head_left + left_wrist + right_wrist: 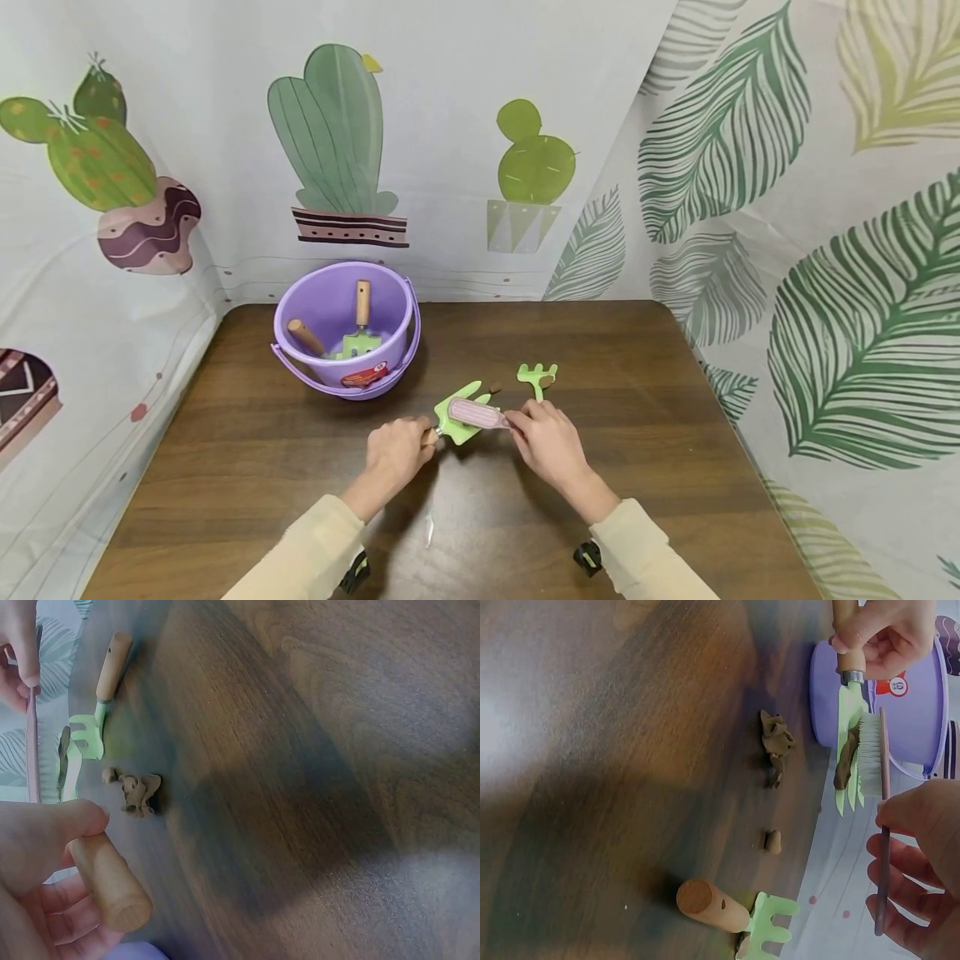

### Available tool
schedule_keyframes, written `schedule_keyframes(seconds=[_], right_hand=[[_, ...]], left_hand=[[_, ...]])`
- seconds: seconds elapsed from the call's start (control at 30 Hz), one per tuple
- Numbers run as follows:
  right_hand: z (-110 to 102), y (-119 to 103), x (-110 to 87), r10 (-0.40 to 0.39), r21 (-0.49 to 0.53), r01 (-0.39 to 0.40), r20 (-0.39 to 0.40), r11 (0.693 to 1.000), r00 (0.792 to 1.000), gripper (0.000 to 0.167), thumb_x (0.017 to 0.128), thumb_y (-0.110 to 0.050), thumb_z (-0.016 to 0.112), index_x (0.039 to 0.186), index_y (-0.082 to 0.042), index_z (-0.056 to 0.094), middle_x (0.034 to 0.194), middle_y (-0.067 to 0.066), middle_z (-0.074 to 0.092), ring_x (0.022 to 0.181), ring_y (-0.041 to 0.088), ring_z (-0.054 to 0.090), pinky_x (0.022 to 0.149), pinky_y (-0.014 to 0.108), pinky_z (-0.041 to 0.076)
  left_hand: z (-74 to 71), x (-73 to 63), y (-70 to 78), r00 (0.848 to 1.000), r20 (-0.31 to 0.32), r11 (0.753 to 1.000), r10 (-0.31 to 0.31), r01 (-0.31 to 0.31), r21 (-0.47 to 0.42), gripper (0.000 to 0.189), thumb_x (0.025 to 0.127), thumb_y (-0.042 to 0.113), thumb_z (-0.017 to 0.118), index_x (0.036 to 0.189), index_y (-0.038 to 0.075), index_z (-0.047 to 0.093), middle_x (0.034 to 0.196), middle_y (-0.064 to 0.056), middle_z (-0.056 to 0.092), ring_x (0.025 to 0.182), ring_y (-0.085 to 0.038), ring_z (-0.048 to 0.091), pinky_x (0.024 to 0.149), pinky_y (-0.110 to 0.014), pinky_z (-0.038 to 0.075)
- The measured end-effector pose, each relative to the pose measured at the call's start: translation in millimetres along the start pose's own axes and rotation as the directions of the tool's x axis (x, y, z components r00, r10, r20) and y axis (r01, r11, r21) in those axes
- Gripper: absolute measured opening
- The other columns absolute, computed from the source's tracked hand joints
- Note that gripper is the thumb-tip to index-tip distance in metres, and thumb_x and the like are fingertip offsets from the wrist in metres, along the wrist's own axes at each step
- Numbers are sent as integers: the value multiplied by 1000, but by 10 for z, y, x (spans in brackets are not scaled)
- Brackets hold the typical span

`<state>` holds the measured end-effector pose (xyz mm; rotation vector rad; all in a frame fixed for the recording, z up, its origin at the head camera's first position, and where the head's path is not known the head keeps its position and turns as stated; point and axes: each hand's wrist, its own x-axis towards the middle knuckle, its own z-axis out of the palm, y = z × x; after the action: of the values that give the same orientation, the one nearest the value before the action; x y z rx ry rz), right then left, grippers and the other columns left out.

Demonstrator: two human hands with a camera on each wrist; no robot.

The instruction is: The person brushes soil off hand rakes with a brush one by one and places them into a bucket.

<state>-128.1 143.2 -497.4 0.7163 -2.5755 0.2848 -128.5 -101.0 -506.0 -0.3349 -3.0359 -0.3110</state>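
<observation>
My left hand (395, 454) grips the wooden handle (111, 881) of a green garden hand fork (448, 423), its prongs held above the table. Between the thumb and fingers of my right hand (551, 442) is a pink-backed brush (476, 413). Its pale bristles (869, 754) face the fork's prongs, where a brown clay-like lump (846, 761) lies against them. Below the fork, a crumpled brown lump (776, 739) and a smaller bit (773, 841) sit on the table. A small green rake (537, 379) lies just beyond my right hand, with a brown bit on its tines.
A purple bucket (330, 372) stands at the back left of the wooden table (637, 392). Inside it are a green tool (360, 342) and wooden handles (363, 302). A printed curtain (450, 125) hangs behind the table's far edge.
</observation>
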Motion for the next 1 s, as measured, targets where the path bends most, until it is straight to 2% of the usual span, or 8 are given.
schedule_keyframes(seconds=[0.47,0.63,1.0], right_hand=[[-25,110,-56,2,-31,-3,-31,1000,1000,20,74,-14,70,95,-15,69,83,-1,59,73,19,53,57,31,41],[-31,51,1,-9,-16,8,-52,1000,999,21,75,-15,69,96,-14,68,82,-1,58,72,18,52,57,32,41],[39,-95,74,-22,-13,21,-22,1000,1000,21,76,-15,70,97,-14,68,83,-1,58,74,18,53,60,31,43]], left_hand=[[41,-6,-76,1000,0,1000,-30,30,-2,27,68,33,78,71,20,54,66,0,57,60,-30,60,45,-39,42],[69,-2,-42,1000,2,1000,-9,9,-4,28,68,33,78,70,20,52,64,1,56,57,-28,59,44,-38,41],[75,-1,28,1000,-6,1000,25,-25,-6,28,67,34,78,69,21,53,64,4,56,55,-25,58,43,-37,41]])
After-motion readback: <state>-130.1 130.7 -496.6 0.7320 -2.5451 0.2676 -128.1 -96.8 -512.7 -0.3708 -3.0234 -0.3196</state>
